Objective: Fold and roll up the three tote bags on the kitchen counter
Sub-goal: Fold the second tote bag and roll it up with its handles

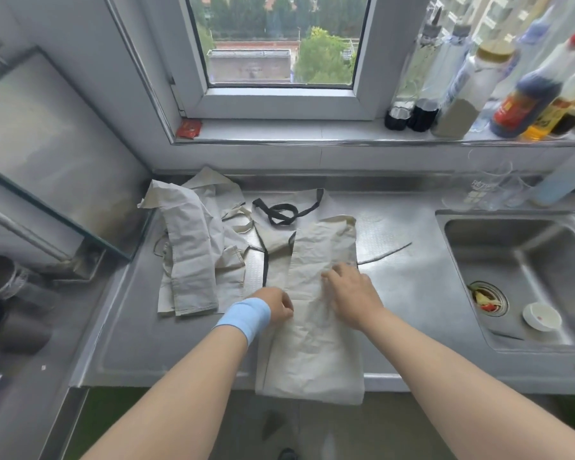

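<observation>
Head view: the counter (412, 287) bears a dark-trimmed bag (316, 353), folded lengthwise, its near end overhanging the front edge. The right hand (349, 293) presses it flat with spread fingers; the left hand (276, 307) pinches its left fold. Best to smooth creases outward and square the edges before rolling. Count: one bag in hand, seemingly two more in the pile (193, 254) just left.

Sink (512, 247) — white bowl (541, 315) inside; windowsill bottles (518, 104)

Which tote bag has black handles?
The middle bag, under the left hand and right hand: its handles and edge trim are black. The heaped bags to its left have plain beige handles.
</observation>
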Demonstrator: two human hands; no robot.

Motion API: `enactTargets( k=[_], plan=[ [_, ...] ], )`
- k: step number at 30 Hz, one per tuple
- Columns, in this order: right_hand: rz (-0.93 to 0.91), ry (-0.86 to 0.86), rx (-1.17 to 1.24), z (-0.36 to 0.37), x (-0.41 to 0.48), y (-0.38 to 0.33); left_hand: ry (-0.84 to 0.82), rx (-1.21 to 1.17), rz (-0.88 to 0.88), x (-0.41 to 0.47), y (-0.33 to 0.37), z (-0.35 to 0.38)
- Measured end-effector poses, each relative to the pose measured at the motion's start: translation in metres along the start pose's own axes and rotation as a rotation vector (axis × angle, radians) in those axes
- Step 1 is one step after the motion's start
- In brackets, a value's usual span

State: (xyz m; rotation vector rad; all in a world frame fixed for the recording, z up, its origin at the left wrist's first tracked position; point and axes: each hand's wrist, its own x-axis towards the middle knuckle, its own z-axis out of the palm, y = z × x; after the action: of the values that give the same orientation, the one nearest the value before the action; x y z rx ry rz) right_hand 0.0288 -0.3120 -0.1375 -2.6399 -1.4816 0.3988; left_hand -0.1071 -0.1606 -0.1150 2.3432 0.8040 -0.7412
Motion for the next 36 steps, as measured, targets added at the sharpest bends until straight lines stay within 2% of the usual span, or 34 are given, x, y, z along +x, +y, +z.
enactTargets(
  k=[3, 6, 9, 14, 18, 20, 23, 26, 31, 34, 36],
  plan=[
    [0.062, -0.026, 0.039, -0.002, 0.015, 0.004, 0.166, -0.015, -0.027, 0.022, 0.005, -0.016],
    [0.107, 0.135, 0.134, -0.009, 0.037, 0.007, 0.365, -0.101, -0.089, 0.047, 0.004, -0.039],
    [0.106, 0.198, 0.146, -0.022, 0.071, 0.009, 0.541, -0.296, -0.203, 0.073, -0.001, -0.067],
    [0.16, 0.213, 0.209, -0.045, 0.126, 0.012, 0.418, -0.477, -0.398, 0.111, -0.014, -0.105],
    [0.276, 0.154, 0.268, -0.057, 0.159, 0.029, 0.249, -0.679, -0.422, 0.13, -0.017, -0.119],
    [0.331, 0.105, 0.328, -0.057, 0.173, 0.039, 0.227, -0.724, -0.42, 0.14, -0.017, -0.122],
    [0.401, 0.045, 0.43, -0.057, 0.196, 0.053, 0.273, -0.75, -0.539, 0.154, -0.021, -0.13],
    [0.443, -0.047, 0.425, -0.056, 0.214, 0.061, 0.319, -0.82, -0.468, 0.161, -0.016, -0.145],
    [0.598, -0.145, 0.402, -0.056, 0.233, 0.066, 0.473, -1.059, -0.169, 0.165, -0.01, -0.166],
    [0.654, -0.12, 0.463, -0.063, 0.24, 0.072, 0.543, -1.054, -0.056, 0.164, -0.006, -0.183],
    [0.674, -0.011, 0.522, -0.07, 0.243, 0.076, 0.63, -1.002, -0.087, 0.169, -0.009, -0.191]
  ],
)
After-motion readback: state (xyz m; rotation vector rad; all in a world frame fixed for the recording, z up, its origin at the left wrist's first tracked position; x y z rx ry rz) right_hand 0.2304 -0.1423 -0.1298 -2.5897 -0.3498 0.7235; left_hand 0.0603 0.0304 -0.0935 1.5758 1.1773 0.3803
